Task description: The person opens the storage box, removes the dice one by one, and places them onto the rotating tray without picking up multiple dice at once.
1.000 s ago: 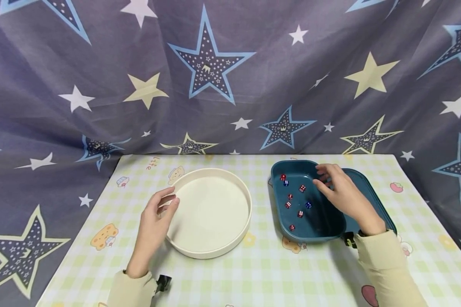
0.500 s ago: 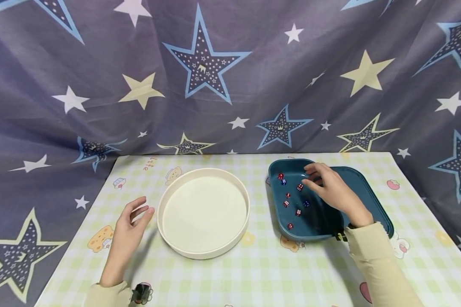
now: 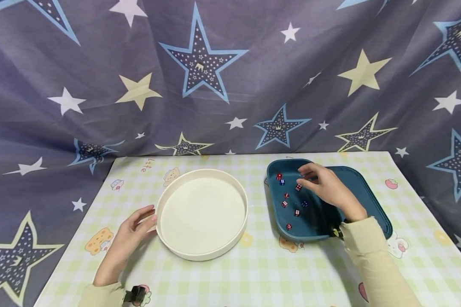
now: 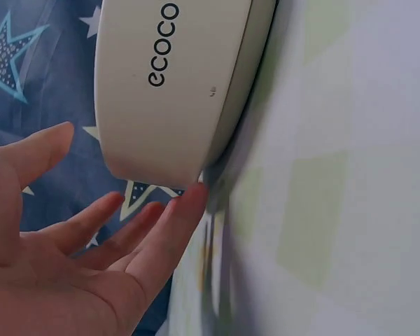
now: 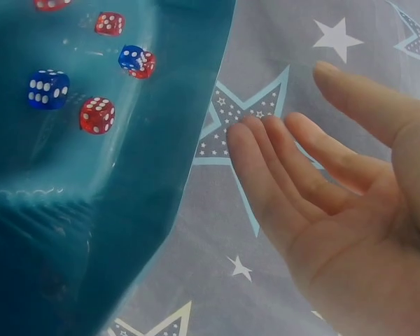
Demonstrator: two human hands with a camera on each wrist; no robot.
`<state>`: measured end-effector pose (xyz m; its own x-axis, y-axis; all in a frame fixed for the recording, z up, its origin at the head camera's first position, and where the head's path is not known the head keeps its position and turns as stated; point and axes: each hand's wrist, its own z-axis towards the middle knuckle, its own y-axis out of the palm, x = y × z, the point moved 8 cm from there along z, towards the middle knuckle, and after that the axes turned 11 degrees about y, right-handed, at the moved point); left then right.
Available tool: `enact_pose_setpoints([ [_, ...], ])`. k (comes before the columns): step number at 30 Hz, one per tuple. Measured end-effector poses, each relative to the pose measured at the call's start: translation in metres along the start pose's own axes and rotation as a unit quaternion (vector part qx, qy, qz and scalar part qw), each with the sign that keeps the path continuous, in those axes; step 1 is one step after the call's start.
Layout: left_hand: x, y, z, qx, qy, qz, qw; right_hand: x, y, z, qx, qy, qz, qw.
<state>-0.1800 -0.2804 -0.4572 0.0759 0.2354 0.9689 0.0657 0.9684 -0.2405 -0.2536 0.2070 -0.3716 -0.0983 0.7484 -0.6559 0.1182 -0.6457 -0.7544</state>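
At the left rim of the round cream tray (image 3: 203,215) is my left hand (image 3: 128,234), fingers extended and loosely spread. In the left wrist view, a fingertip of the left hand (image 4: 119,266) reaches the lower edge of the tray wall (image 4: 168,98), which is printed "ecoco"; whether it touches is unclear. My right hand (image 3: 328,189) hovers over the teal box (image 3: 303,238), thumb and fingers apart, with nothing between them. Several small dice lie in the box, including a blue die (image 5: 47,89) and a red die (image 5: 97,115).
A flat teal lid (image 3: 363,192) lies right of the box, partly behind the right forearm. The checked tablecloth (image 3: 230,277) covers the table. A star-patterned curtain (image 3: 230,85) hangs behind the table's far edge.
My left hand first moved left, away from the tray, then came back toward its rim. The right hand has shifted slightly left over the box. The dice look unmoved.
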Motion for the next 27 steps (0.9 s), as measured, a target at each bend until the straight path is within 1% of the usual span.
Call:
enact_pose_setpoints([
  [5, -0.005, 0.003, 0.000, -0.010, 0.000, -0.017, 0.9998, -0.001, 0.003, 0.005, -0.007, -0.002, 0.000, 1.000],
  [10, -0.006, 0.004, -0.001, -0.009, 0.009, -0.028, 0.9995, 0.001, 0.007, 0.011, -0.018, 0.001, 0.007, 1.000],
  [15, -0.006, 0.005, -0.001, -0.013, 0.011, -0.037, 0.9992, 0.005, 0.013, 0.016, -0.025, 0.000, 0.013, 1.000],
  [21, -0.009, 0.004, -0.001, -0.011, 0.011, -0.043, 0.9989, 0.011, 0.024, 0.023, -0.051, -0.009, 0.010, 0.999],
  [27, -0.012, 0.002, -0.001, -0.004, 0.011, -0.046, 0.9989, 0.014, 0.036, 0.028, -0.078, -0.012, -0.008, 0.997],
])
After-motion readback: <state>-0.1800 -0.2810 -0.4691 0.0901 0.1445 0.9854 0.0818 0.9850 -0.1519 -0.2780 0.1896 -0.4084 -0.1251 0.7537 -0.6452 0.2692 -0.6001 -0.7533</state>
